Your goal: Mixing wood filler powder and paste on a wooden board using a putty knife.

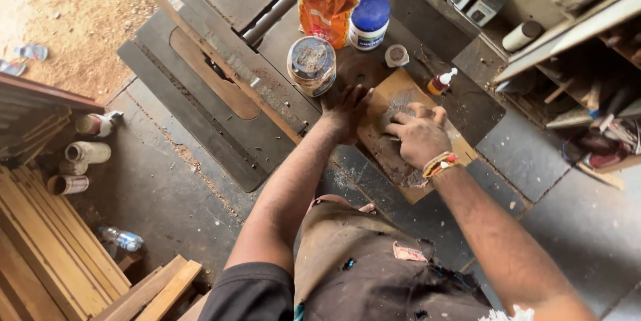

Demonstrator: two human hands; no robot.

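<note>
A small brown wooden board (400, 174) lies on the dark metal saw table (280, 47), smeared with a pale grey paste. My left hand (348, 110) presses flat on the board's left edge, fingers spread. My right hand (419, 135), with a beaded bracelet at the wrist, rests knuckles-up on the board's middle, its fingers curled down into the paste; whether it holds anything is hidden. A small glue bottle (441, 82) with a red body lies just beyond the board.
Behind the board stand an open tin (311, 64) of greyish powder, an orange packet (324, 8), a blue-lidded white jar (368, 22) and a small lid (396, 55). Cluttered shelves (574, 34) sit at right. Wooden planks (47, 247), cans (87, 152) and a plastic bottle (121, 238) lie on the floor at left.
</note>
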